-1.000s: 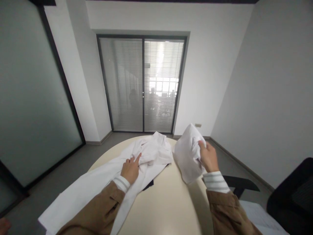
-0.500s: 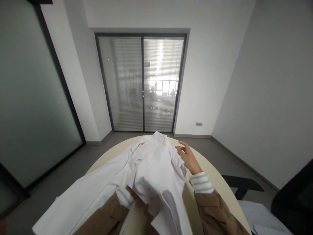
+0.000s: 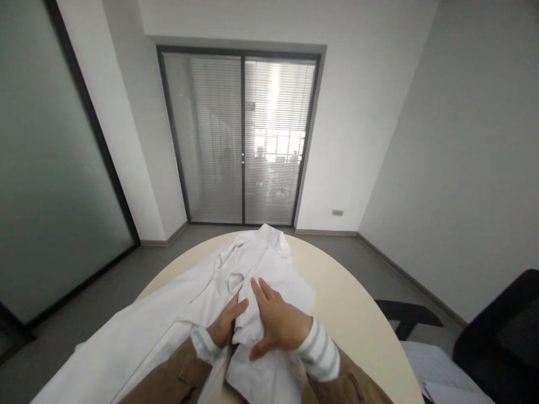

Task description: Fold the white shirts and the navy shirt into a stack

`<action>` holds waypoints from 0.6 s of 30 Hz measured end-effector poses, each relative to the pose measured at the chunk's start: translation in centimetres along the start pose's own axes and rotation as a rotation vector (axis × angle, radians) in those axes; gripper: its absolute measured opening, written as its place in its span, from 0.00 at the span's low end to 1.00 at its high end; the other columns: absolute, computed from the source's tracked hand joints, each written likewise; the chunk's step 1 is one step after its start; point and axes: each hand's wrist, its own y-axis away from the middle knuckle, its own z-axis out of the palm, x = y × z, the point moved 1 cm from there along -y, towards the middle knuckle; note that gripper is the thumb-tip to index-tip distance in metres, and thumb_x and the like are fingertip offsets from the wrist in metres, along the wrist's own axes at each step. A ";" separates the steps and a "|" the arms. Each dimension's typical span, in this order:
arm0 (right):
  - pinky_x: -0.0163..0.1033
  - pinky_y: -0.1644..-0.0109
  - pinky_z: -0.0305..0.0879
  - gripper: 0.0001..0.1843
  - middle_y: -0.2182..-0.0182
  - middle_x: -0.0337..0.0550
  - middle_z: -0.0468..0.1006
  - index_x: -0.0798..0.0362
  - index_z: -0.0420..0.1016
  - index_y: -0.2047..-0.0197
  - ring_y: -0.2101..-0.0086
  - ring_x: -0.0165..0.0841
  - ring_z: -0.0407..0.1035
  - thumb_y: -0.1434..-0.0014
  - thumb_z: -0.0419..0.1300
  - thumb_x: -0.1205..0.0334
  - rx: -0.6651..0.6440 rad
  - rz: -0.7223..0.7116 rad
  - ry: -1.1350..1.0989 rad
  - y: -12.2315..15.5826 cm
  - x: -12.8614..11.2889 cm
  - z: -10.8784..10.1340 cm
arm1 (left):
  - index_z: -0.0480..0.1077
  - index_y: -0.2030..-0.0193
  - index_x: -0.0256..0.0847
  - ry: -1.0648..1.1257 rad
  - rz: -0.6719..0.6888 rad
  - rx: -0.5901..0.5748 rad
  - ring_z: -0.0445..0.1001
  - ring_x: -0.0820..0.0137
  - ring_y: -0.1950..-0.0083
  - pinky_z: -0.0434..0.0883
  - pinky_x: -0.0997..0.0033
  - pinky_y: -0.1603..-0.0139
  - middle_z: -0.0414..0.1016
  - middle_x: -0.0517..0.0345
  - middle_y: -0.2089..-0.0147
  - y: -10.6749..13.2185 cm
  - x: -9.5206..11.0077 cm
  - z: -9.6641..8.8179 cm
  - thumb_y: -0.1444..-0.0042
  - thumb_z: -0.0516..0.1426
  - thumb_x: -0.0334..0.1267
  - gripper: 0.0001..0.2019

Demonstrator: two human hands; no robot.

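A long white coat with a collar at its far end lies spread and partly folded over a round table. My right hand rests on the folded part of the coat, its fingers spread and its thumb pointing toward me. Just left of it, my left hand lies along the edge of that fold with the thumb stretched out over the fabric. Some of the left fingers are hidden by the cloth. Both forearms are in brown sleeves with striped cuffs.
To the right stands a black chair with an armrest near the table edge. White papers or cloth lie beside it. Beyond the table are a glass door with blinds and a grey floor.
My right hand has moved left from the coat's right edge onto the fold. The cloth's right side now lies flatter and further in, and my left hand has come out into view.
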 end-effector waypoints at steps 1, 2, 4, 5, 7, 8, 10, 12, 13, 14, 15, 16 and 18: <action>0.63 0.35 0.51 0.75 0.28 0.64 0.32 0.53 0.29 0.26 0.32 0.63 0.37 0.65 0.76 0.60 0.029 0.004 0.023 -0.3 -0.1 0.3 | 0.65 0.37 0.39 0.033 0.001 0.028 0.69 0.51 0.37 0.67 0.50 0.37 0.73 0.46 0.40 0.0 0.1 0.1 0.51 0.63 0.54 0.37; 0.62 0.36 0.52 0.70 0.29 0.66 0.35 0.54 0.30 0.26 0.32 0.61 0.38 0.61 0.73 0.66 0.054 -0.014 0.047 -0.5 -0.2 0.3 | 0.65 0.37 0.39 0.062 -0.002 0.059 0.69 0.51 0.37 0.68 0.50 0.38 0.73 0.46 0.40 -0.2 0.3 0.3 0.51 0.63 0.51 0.36; 0.58 0.35 0.52 0.61 0.29 0.68 0.40 0.60 0.34 0.27 0.32 0.57 0.41 0.57 0.66 0.72 0.084 -0.104 0.074 -0.3 -0.2 -0.3 | 0.66 0.39 0.38 0.114 -0.006 0.122 0.71 0.52 0.39 0.70 0.52 0.39 0.74 0.46 0.41 -0.5 0.8 0.7 0.50 0.64 0.47 0.32; 0.55 0.35 0.53 0.58 0.30 0.69 0.44 0.63 0.37 0.27 0.33 0.55 0.45 0.55 0.64 0.73 0.089 -0.150 0.065 0.0 -0.2 -0.7 | 0.67 0.40 0.37 0.133 -0.003 0.152 0.72 0.53 0.40 0.71 0.53 0.40 0.75 0.45 0.43 -0.6 1.1 1.0 0.49 0.63 0.47 0.30; 0.50 0.38 0.58 0.52 0.33 0.69 0.52 0.63 0.42 0.29 0.37 0.51 0.58 0.54 0.63 0.71 0.087 -0.191 0.007 0.8 0.0 -1.9 | 0.69 0.44 0.37 0.142 0.007 0.199 0.73 0.54 0.41 0.73 0.55 0.43 0.77 0.46 0.45 -0.8 1.6 1.5 0.46 0.62 0.47 0.26; 0.48 0.40 0.61 0.49 0.35 0.67 0.57 0.61 0.45 0.30 0.41 0.49 0.64 0.53 0.62 0.69 0.091 -0.191 -0.030 1.2 0.1 -2.5 | 0.70 0.45 0.37 0.134 0.012 0.220 0.74 0.54 0.41 0.74 0.55 0.44 0.78 0.46 0.46 -0.8 1.8 1.8 0.46 0.62 0.47 0.24; 0.46 0.43 0.63 0.42 0.40 0.59 0.67 0.57 0.53 0.33 0.47 0.45 0.69 0.51 0.61 0.68 0.105 -0.219 -0.087 2.1 0.3 -3.7 | 0.70 0.47 0.38 0.096 0.032 0.254 0.74 0.55 0.42 0.74 0.56 0.44 0.78 0.46 0.47 -0.9 2.3 2.2 0.45 0.62 0.48 0.22; 0.43 0.44 0.63 0.29 0.47 0.51 0.75 0.53 0.64 0.40 0.50 0.41 0.71 0.46 0.57 0.68 0.129 -0.286 -0.117 3.1 0.5 -5.1 | 0.71 0.47 0.38 0.055 0.090 0.284 0.74 0.55 0.42 0.73 0.56 0.43 0.78 0.47 0.47 -0.8 3.2 2.2 0.44 0.60 0.48 0.22; 0.42 0.44 0.63 0.22 0.50 0.47 0.77 0.52 0.68 0.45 0.52 0.39 0.71 0.44 0.55 0.68 0.153 -0.318 -0.134 3.6 0.8 -5.8 | 0.71 0.46 0.38 0.032 0.130 0.300 0.73 0.56 0.41 0.72 0.56 0.42 0.77 0.47 0.46 -0.7 3.9 2.0 0.44 0.60 0.48 0.22; 0.41 0.46 0.64 0.17 0.53 0.45 0.78 0.52 0.72 0.49 0.53 0.38 0.72 0.41 0.52 0.67 0.185 -0.333 -0.152 4.1 1.2 -6.7 | 0.71 0.45 0.38 -0.001 0.169 0.322 0.73 0.56 0.40 0.71 0.57 0.40 0.77 0.47 0.44 -0.6 4.8 1.5 0.43 0.59 0.48 0.22; 0.41 0.46 0.64 0.14 0.54 0.43 0.79 0.51 0.73 0.53 0.54 0.37 0.71 0.39 0.50 0.66 0.234 -0.333 -0.171 4.6 1.8 -7.6 | 0.71 0.45 0.39 -0.047 0.205 0.353 0.72 0.57 0.40 0.71 0.57 0.39 0.77 0.48 0.44 -0.4 6.0 0.8 0.42 0.58 0.48 0.22; 0.41 0.46 0.63 0.14 0.54 0.43 0.78 0.51 0.74 0.54 0.53 0.38 0.71 0.37 0.49 0.65 0.315 -0.318 -0.189 5.0 2.7 -8.4 | 0.71 0.45 0.39 -0.117 0.228 0.400 0.72 0.57 0.40 0.70 0.57 0.39 0.77 0.49 0.44 -0.1 7.5 -0.2 0.41 0.57 0.49 0.22; 0.42 0.46 0.63 0.15 0.52 0.45 0.77 0.51 0.72 0.51 0.52 0.39 0.70 0.36 0.49 0.60 0.550 -0.238 -0.221 5.3 5.0 -9.9 | 0.73 0.46 0.39 -0.336 0.232 0.537 0.74 0.56 0.42 0.71 0.57 0.40 0.79 0.50 0.49 0.9 10.9 -2.6 0.41 0.55 0.52 0.23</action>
